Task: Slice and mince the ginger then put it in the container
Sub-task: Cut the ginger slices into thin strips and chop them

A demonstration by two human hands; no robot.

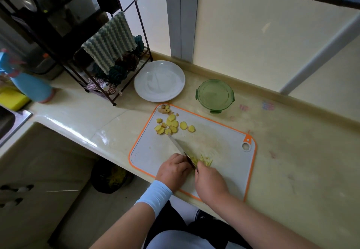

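Observation:
Round yellow ginger slices lie scattered at the far left of the white, orange-rimmed cutting board, with knobbly ginger trimmings at its far corner. Thin ginger strips sit near the front of the board. My right hand grips the handle of a knife, whose blade points away to the left. My left hand, fingers curled, holds a small stack of ginger against the blade's left side; the stack is mostly hidden. A green lidded container stands behind the board.
A white plate sits left of the container. A black wire rack hung with cloths stands at the back left. Further left are a blue bottle, a yellow sponge and a sink edge. The counter's front edge runs under my arms.

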